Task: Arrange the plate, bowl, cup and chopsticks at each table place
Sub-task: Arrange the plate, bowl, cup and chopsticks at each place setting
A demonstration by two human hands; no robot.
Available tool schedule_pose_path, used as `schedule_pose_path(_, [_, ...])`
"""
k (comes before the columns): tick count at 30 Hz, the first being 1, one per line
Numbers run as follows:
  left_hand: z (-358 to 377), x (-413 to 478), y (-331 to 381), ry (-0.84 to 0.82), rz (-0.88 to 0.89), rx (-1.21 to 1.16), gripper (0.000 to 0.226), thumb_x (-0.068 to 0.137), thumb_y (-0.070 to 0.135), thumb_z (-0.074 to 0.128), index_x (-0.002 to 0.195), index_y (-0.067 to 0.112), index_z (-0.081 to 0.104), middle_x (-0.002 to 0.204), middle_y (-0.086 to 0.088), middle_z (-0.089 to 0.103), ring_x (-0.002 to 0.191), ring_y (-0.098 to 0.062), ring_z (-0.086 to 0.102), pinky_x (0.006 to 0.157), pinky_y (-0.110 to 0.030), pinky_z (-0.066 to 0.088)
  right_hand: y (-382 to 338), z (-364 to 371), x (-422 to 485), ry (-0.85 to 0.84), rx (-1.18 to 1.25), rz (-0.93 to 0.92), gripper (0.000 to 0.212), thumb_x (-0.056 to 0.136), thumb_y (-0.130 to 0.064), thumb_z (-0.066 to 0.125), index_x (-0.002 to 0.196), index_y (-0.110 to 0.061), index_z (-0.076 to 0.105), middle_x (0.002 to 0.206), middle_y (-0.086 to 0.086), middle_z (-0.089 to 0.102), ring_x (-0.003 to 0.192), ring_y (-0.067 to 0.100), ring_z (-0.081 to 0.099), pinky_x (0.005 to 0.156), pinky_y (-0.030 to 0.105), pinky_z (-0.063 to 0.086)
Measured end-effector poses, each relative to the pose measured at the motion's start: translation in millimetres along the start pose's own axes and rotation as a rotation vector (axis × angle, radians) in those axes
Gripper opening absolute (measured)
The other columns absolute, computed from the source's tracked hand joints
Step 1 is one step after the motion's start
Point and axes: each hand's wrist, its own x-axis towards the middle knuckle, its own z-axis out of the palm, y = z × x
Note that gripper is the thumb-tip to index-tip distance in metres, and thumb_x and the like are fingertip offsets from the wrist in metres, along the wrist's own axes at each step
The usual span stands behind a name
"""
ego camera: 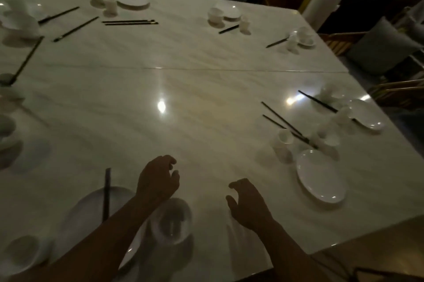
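My left hand hovers above the near table edge, fingers curled loosely, holding nothing. My right hand is beside it, fingers apart and empty. Below my left forearm lie a white plate with dark chopsticks across it, and a blurred bowl just right of the plate. Another bowl sits at the near left corner. To my right are a white plate, a cup and chopsticks.
The large white marble table carries more place settings: plate and cups far left, far middle, far right, and right edge. Loose chopsticks lie at the far side. Chairs with cushions stand around.
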Motion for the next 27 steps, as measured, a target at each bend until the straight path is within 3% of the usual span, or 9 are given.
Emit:
schedule_pose_path(6, [82, 37, 90, 0.011, 0.024, 0.018, 0.034, 0.07, 0.035, 0.06, 0.098, 0.016, 0.066, 0.081, 0.002, 0.065, 0.07, -0.018, 0.062, 0.064, -0.027, 0.051, 139, -41, 14, 0.013, -0.016, 0.016, 0.041, 0.091, -0.039, 0.053, 0.128, -0.02, 0.057, 0.131, -0.001, 0.049, 0.122, 0.017, 0.049, 0.1, 0.024, 0.039])
schedule_pose_path(12, [164, 49, 191, -0.026, -0.058, -0.009, 0.041, 0.069, 0.039, 0.06, 0.104, 0.018, 0.064, 0.084, 0.004, 0.063, 0.069, -0.011, 0.058, 0.064, -0.024, 0.049, 273, -105, 34, 0.061, 0.046, -0.023, 0.041, 0.083, -0.039, 0.055, 0.115, -0.016, 0.065, 0.12, 0.002, 0.059, 0.112, 0.023, 0.056, 0.094, 0.032, 0.048])
schedule_pose_path(17, [201, 56, 265, -0.105, -0.149, 0.007, 0.057, 0.072, 0.031, 0.072, 0.125, 0.018, 0.055, 0.11, -0.007, 0.059, 0.098, -0.026, 0.062, 0.081, -0.037, 0.053, 355, -161, 52, 0.156, 0.109, 0.006, 0.032, 0.079, -0.029, 0.065, 0.106, -0.013, 0.068, 0.109, 0.006, 0.064, 0.102, 0.028, 0.063, 0.088, 0.037, 0.051])
schedule_pose_path(21, [219, 78, 297, -0.151, -0.162, 0.067, 0.072, 0.074, 0.035, 0.072, 0.137, 0.022, 0.041, 0.127, -0.006, 0.047, 0.112, -0.027, 0.055, 0.088, -0.038, 0.05, 391, -187, 76, 0.203, 0.104, 0.065, 0.03, 0.078, -0.02, 0.074, 0.104, -0.008, 0.07, 0.105, 0.01, 0.067, 0.097, 0.029, 0.066, 0.088, 0.028, 0.043])
schedule_pose_path(24, [236, 102, 306, -0.153, -0.093, 0.086, 0.081, 0.073, 0.037, 0.073, 0.142, 0.021, 0.034, 0.138, -0.006, 0.04, 0.121, -0.028, 0.049, 0.093, -0.04, 0.048, 406, -200, 96, 0.227, 0.083, 0.078, 0.038, 0.075, -0.012, 0.079, 0.11, -0.005, 0.068, 0.107, 0.013, 0.066, 0.099, 0.032, 0.066, 0.089, 0.032, 0.045])
schedule_pose_path(27, [256, 129, 305, -0.166, -0.041, 0.12, 0.086, 0.075, 0.039, 0.071, 0.147, 0.019, 0.029, 0.148, -0.01, 0.032, 0.131, -0.031, 0.039, 0.099, -0.041, 0.043, 409, -213, 115, 0.201, 0.056, 0.08, 0.052, 0.077, -0.02, 0.078, 0.125, -0.008, 0.06, 0.12, 0.014, 0.061, 0.112, 0.033, 0.058, 0.097, 0.039, 0.046])
